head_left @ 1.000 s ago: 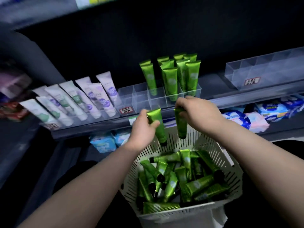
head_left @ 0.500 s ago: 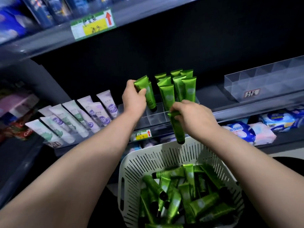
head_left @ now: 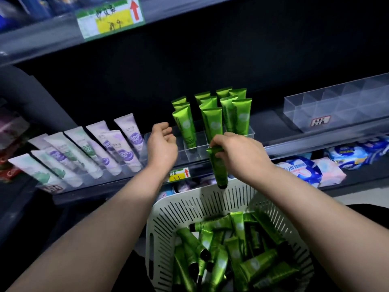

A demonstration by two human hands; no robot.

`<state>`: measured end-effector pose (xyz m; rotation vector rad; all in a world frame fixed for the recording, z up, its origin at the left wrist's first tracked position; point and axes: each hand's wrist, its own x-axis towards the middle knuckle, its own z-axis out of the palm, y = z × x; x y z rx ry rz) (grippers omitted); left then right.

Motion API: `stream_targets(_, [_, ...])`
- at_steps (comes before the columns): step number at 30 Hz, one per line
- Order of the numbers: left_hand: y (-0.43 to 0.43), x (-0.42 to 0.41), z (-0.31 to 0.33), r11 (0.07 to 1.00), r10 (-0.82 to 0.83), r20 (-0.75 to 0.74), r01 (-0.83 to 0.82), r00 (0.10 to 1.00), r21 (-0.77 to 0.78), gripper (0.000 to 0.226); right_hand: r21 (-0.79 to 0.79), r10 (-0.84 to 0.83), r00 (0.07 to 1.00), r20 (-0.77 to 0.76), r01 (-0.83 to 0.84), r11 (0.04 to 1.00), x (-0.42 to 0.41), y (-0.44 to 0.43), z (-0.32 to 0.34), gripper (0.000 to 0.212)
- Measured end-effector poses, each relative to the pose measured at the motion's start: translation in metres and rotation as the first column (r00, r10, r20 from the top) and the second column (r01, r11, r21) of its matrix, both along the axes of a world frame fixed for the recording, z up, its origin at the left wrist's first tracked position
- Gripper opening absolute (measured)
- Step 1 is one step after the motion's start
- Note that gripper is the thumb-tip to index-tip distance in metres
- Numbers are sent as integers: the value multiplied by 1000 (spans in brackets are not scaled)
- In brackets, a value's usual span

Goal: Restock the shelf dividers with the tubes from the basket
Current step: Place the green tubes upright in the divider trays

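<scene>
Several green tubes stand upright in the clear shelf dividers (head_left: 200,153) on the middle shelf. The front-left standing tube (head_left: 185,127) is just right of my left hand (head_left: 162,144), which is off it with fingers apart and holds nothing. My right hand (head_left: 240,154) pinches the flat end of another green tube (head_left: 219,167), hanging cap down in front of the dividers, above the basket's far rim. The white slotted basket (head_left: 168,218) below holds several loose green tubes (head_left: 235,249).
White and purple tubes (head_left: 94,152) lean in dividers to the left. A clear divider tray (head_left: 336,106) without tubes sits on the shelf at right. Wrapped packs (head_left: 311,169) lie on the lower shelf. Price tags (head_left: 179,173) hang on the shelf edges.
My left hand has let go of its green tube, which now stands in the front-left divider slot, and drawn back a little. My right hand still holds its tube at about the same place.
</scene>
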<state>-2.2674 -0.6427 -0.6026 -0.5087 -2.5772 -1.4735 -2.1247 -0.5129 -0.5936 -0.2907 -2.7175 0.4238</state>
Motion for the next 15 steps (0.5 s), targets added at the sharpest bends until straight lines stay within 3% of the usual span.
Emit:
stream_targets(4, [-29, 32, -9, 987, -81, -54, 72, 995, -144, 28, 1, -8, 998, -58, 8, 1000, 1, -10, 12, 25])
stream_targets(12, [-39, 41, -3, 898, -249, -165, 164, 954, -409, 26, 30, -76, 934, -349, 92, 995, -50, -25, 64, 24])
stream_targets(15, [-41, 37, -1, 885, -250, -154, 161, 956, -437, 26, 46, -118, 933, -341, 142, 989, -69, -25, 70, 26])
